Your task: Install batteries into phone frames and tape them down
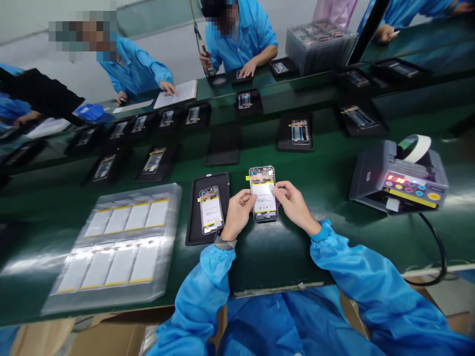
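Evidently the left hand (238, 211) pinched the phone (264, 194); the right hand (296, 203) met its right edge, grip unclear; uneven pressure risked denting the battery (263, 199).

A long green table (326, 198) stretches from nine to three o'clock, white glare (27, 267) on its glossy top. A whitish wall (22, 24) stands at ten, a greenish panel (159, 24) at eleven; brown cardboard (107, 340) lies below at half past seven.
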A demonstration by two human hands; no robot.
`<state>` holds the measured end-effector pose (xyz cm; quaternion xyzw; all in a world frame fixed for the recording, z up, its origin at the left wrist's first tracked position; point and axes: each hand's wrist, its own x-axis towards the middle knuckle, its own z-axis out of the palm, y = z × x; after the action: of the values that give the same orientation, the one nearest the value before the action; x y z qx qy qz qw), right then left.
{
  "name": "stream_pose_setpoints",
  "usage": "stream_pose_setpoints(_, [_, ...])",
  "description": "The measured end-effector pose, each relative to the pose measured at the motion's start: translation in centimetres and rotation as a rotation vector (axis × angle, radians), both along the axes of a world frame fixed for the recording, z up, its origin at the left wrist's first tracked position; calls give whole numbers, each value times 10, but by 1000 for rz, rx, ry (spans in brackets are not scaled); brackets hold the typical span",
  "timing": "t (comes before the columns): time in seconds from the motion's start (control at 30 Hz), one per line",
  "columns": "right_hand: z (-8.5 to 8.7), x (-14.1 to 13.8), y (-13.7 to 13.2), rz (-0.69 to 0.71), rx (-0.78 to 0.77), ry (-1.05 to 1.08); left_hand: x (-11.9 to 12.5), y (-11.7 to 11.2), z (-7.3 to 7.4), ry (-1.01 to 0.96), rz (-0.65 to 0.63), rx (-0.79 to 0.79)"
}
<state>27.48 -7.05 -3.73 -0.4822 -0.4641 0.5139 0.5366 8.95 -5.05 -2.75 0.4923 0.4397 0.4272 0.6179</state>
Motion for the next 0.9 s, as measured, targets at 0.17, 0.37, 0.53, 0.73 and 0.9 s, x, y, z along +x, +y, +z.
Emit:
stream_pose_setpoints(0.17, [-6, -4, -4, 38, 16, -29, 12, -7, -3, 3, 18, -59])
stream_pose_setpoints(0.37, [-8, -18, -17, 40, 79, -171, 23, -13, -7, 87, 209, -7])
stream_pose_setpoints(0.53, [-9, -19, -16, -21, -7, -211, 29, -18, -7, 146, 246, 58])
stream_pose_setpoints(0.73, [-9, -16, -15, -58, -6, -305, 31, -22, -14, 211, 207, 92])
stream_pose_setpoints(0.9, [-10, -15, -14, -43, -10, -315, 30, -22, -17, 273, 225, 142])
